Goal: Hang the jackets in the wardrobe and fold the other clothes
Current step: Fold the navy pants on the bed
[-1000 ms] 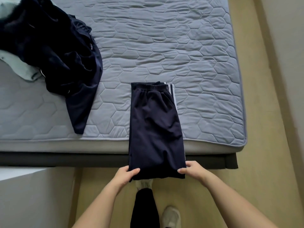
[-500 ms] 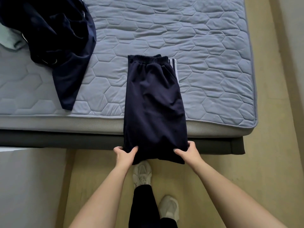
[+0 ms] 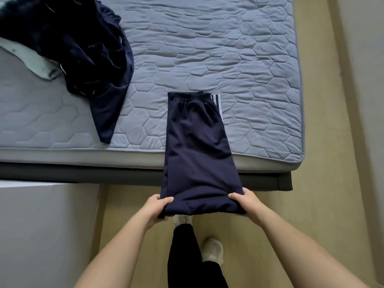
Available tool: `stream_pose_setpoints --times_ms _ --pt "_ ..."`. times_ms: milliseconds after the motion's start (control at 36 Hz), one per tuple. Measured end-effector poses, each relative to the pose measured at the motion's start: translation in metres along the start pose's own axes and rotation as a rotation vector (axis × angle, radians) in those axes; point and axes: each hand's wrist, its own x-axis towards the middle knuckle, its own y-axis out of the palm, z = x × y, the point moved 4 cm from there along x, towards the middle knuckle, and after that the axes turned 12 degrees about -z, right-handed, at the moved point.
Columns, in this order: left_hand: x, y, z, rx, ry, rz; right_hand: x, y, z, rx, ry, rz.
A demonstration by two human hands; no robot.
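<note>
Navy trousers [image 3: 197,150], folded lengthwise, waistband flat on the bed [image 3: 239,65], lower end overhanging the edge. Left hand [image 3: 156,206] and right hand [image 3: 247,202] each closed on a bottom corner, thumbs on top. Dark clothes pile [image 3: 79,48] at the bed's far left, over something pale, possibly a shirt [image 3: 31,59].

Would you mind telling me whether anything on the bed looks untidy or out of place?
The heap of dark clothes at the mattress's far left lies crumpled and unfolded, a pale garment trapped beneath. The navy trousers overhang the bed edge, held by both hands.
</note>
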Motion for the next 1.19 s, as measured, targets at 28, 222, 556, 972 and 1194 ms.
stream_pose_setpoints --times_ms 28,222,556,972,1194 --pt "-0.01 -0.003 -0.006 -0.013 -0.014 0.031 -0.008 -0.005 0.007 0.018 0.025 0.004" --pt "-0.045 -0.02 -0.106 -0.185 0.081 -0.014 -0.031 -0.027 0.114 0.235 0.037 -0.043" --pt "0.015 -0.019 -0.291 -0.378 0.382 -0.083 0.037 -0.007 0.297 0.268 -0.332 -0.013" --pt "0.123 0.021 -0.235 -0.07 0.179 -0.018 0.132 0.032 0.209 0.128 -0.142 -0.087" --pt "0.075 0.008 -0.272 -0.07 0.027 0.077 0.088 0.007 0.233 0.226 0.213 0.125"
